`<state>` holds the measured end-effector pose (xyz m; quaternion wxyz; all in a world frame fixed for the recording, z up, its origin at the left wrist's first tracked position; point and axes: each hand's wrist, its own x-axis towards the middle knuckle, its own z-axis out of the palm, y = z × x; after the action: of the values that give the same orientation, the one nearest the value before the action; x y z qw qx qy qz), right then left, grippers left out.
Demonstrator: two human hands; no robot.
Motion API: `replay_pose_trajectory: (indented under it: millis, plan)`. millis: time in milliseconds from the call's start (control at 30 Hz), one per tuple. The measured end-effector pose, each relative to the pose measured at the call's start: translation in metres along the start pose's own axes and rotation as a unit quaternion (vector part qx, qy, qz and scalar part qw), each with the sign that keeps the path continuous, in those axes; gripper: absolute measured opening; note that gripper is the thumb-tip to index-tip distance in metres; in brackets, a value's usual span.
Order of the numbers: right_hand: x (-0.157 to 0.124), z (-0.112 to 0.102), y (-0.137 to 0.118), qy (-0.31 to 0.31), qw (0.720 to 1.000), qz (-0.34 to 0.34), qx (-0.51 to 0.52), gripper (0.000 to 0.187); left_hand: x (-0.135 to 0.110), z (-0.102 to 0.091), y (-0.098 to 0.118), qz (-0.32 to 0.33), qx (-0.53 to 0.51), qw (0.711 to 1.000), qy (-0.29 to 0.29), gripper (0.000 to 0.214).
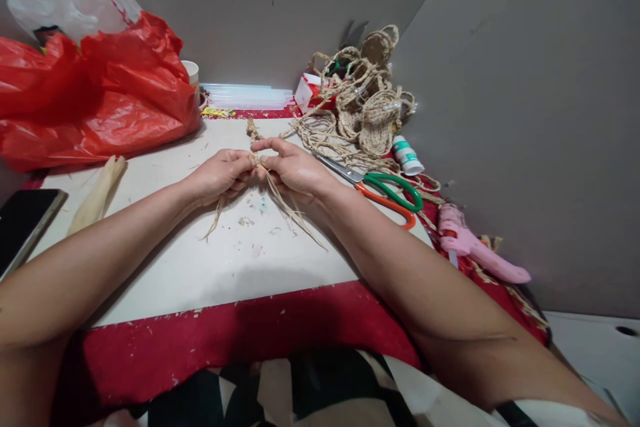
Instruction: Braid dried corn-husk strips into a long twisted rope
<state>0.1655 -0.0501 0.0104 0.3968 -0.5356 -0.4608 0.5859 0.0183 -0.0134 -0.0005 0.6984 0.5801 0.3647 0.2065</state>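
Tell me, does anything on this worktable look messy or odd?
Somewhat: braided cord lies loosely tangled at back right; pale flecks on the red cloth and greyish smudges on the white board look untidy against plain surfaces.

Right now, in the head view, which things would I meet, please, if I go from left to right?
Dark phone, pale strip, left hand, right hand, scissors, pink glue gun.

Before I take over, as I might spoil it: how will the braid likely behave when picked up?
The braid will probably feel light, being thin and fibrous. Its loose strands should be bendy, trailing in gentle curves. The end pinched by the left hand and right hand might loosen if released, since strands splay there.
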Motion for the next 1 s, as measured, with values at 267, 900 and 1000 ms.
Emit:
replay_pose_trajectory:
  millis: [267, 900, 1000]
  plan:
    - [-0.001, -0.016, -0.008, -0.008, 0.999, -0.02, -0.039, 0.025, 0.0, 0.0, 0.002, 0.017, 0.01, 0.999, 0.031, 0.019]
    - [-0.001, -0.028, -0.01, -0.037, 0.956, -0.065, -0.284, 0.025, 0.0, 0.005, -0.003, 0.09, 0.212, 0.971, 0.065, 0.02]
    - [-0.005, -0.017, -0.009, -0.053, 0.972, -0.036, -0.225, 0.027, 0.001, 0.006, -0.005, 0.073, 0.171, 0.98, 0.078, 0.018]
